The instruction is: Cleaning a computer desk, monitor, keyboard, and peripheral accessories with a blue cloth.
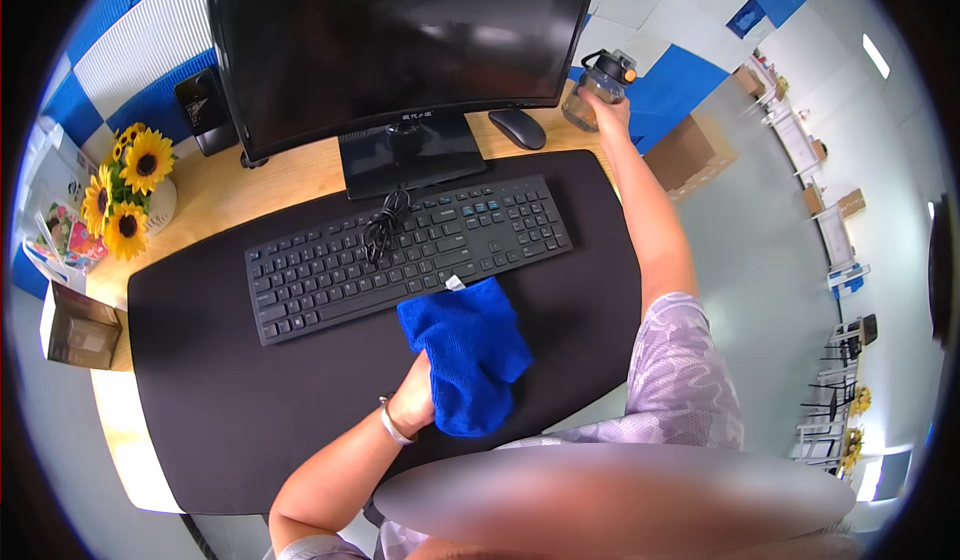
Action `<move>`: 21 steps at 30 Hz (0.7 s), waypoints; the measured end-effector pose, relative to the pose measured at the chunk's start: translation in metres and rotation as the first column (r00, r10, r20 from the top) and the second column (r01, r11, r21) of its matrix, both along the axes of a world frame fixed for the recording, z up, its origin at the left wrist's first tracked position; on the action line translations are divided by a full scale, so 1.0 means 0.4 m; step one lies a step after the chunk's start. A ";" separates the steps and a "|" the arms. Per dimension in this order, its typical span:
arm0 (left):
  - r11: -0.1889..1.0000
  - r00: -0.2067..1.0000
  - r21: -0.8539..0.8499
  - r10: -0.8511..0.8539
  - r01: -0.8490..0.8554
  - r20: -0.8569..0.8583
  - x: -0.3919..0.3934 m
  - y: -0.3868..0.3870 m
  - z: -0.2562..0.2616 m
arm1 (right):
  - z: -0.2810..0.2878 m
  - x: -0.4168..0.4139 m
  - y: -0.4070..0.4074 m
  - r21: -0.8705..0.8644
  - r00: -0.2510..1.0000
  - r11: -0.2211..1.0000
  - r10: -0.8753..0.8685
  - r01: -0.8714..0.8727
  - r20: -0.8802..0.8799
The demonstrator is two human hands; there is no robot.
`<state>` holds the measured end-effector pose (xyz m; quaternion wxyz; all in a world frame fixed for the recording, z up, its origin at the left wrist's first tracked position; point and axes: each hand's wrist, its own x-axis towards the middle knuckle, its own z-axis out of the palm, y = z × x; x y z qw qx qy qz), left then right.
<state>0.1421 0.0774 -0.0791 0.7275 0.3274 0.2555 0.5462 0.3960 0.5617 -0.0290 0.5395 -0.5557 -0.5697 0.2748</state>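
Observation:
A blue cloth (480, 357) hangs bunched over the front part of the black desk mat, with my left hand (417, 395) gripping its left side; the fingers are partly hidden by the cloth. My right hand (606, 113) is closed around a clear plastic water bottle (600, 85) with a black lid, at the desk's back right corner. Beyond the cloth lies a black keyboard (405, 256), and a bundled black cable (386, 224) rests on it. A black computer mouse (517, 129) sits left of the bottle.
A large monitor (397, 34) stands at the back on its black base (412, 156). Potted artificial sunflowers (127, 200) and an open brown box (84, 331) are at the left edge. The dark desk mat (300, 410) covers the middle. A cardboard box (686, 155) is beyond the right edge.

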 end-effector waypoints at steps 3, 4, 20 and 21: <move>0.996 0.997 -0.073 0.057 -0.053 0.052 0.006 -0.006 0.023 | 0.048 0.003 -0.171 0.100 0.934 0.942 0.331 -0.320 -0.133; 0.994 0.994 0.003 0.105 -0.105 0.007 0.005 -0.004 0.024 | 0.052 0.017 -0.214 0.141 0.935 0.945 0.316 -0.295 -0.160; 0.595 0.297 0.711 0.804 -0.375 -0.516 0.052 -0.048 0.085 | 0.069 -0.317 -0.991 0.230 0.524 0.605 0.786 -0.763 -0.329; 0.604 0.273 0.690 0.797 -0.399 -0.539 0.043 -0.039 0.096 | 0.062 -0.332 -1.011 0.224 0.554 0.622 0.777 -0.751 -0.300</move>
